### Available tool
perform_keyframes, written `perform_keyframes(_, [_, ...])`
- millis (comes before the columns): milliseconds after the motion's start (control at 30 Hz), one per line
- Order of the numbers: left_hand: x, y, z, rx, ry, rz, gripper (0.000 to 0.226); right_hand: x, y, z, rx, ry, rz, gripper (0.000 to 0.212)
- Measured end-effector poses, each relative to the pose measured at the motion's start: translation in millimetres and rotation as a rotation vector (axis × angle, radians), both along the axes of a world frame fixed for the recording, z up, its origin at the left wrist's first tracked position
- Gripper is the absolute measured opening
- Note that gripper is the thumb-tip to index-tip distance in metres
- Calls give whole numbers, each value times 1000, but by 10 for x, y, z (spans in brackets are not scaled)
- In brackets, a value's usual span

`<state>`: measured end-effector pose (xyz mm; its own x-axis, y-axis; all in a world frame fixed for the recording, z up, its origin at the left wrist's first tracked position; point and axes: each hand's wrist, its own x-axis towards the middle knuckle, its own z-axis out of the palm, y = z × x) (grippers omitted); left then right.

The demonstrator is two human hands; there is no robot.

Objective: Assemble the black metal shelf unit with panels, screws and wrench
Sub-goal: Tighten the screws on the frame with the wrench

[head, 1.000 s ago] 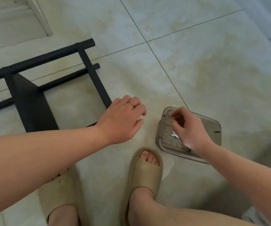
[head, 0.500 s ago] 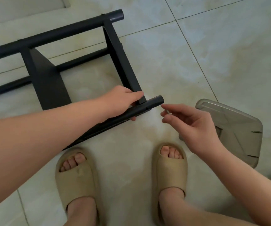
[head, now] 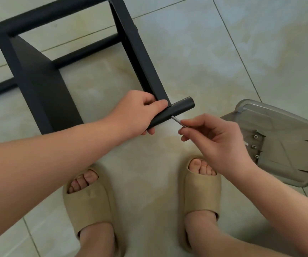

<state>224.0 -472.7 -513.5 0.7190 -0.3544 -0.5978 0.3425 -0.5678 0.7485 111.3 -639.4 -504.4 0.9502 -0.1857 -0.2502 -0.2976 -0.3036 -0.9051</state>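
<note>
A black metal shelf frame [head: 138, 52] lies on its side on the tiled floor, with a flat black panel [head: 38, 80] fixed between its tubes. My left hand [head: 138, 112] grips the near round tube [head: 181, 107] just behind its open end, where a crossbar meets it. My right hand [head: 210, 140] pinches a thin silver screw [head: 178, 121] between thumb and forefinger. The screw's tip touches the side of the tube near the joint.
A translucent grey plastic tray [head: 286, 145] sits on the floor at the right, holding small silver nuts [head: 255, 146]. My two feet in beige slippers [head: 201, 193] stand just below the hands. Pale floor tiles surround the frame.
My right hand left the tray with a screw and brought it to the tube. My left hand closed round the tube end. The view tilted down and nearer.
</note>
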Motion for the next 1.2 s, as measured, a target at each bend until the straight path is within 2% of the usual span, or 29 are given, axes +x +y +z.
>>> perform_keyframes(267, [-2, 2, 3, -6, -7, -1, 35, 45, 136, -13, -28, 40, -20, 24])
perform_keyframes(500, [3, 4, -14, -15, -16, 2, 37, 203, 206, -25, 213, 141, -147, 16])
perform_keyframes(700, [5, -3, -27, -31, -1, 13, 36, 245, 202, -29, 312, 168, -170, 15])
perform_keyframes(1067, [8, 5, -31, -32, -1, -2, 37, 289, 188, -26, 283, 185, -151, 17])
perform_keyframes(1133, [5, 10, -34, -36, -3, -5, 37, 272, 175, -45, 201, 157, -114, 17])
perform_keyframes(1200, [5, 16, -36, -39, -3, -7, 37, 259, 154, -53, 14, 105, -7, 16])
